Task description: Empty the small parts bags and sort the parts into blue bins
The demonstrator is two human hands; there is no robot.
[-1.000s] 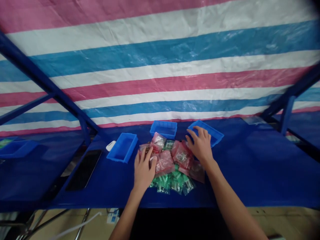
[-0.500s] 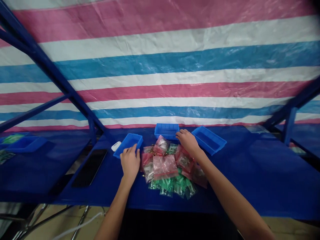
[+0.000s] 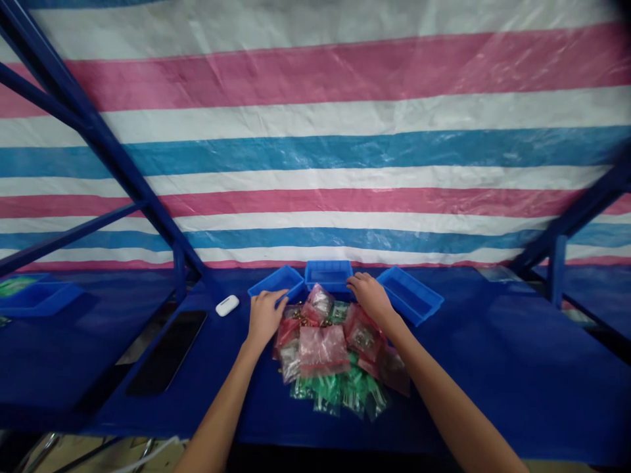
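Observation:
My left hand (image 3: 266, 318) grips the near wall of the left blue tray (image 3: 260, 287), which stands at a slant with one corner by the middle blue tray (image 3: 329, 264). My right hand (image 3: 371, 295) has its fingertips closed at the right front corner of that middle tray, beside the right blue tray (image 3: 411, 295). Between my forearms lies a heap of small plastic bags: pink bags (image 3: 323, 349) on top, with small metallic parts among them, and green-tinted bags (image 3: 329, 393) with pale pieces at the near side.
Left of the trays are a white earbud case (image 3: 227, 305) and a large black phone (image 3: 167, 351) on the blue table (image 3: 503, 368). Blue metal frame bars (image 3: 133, 174) rise at both sides. Behind hangs a striped plastic sheet (image 3: 345, 177). More blue trays (image 3: 44, 299) stand far left.
The left tray has moved right and turned, drawn close to the middle tray by my left hand. My right hand stays at the middle tray. The camera has tilted up slightly.

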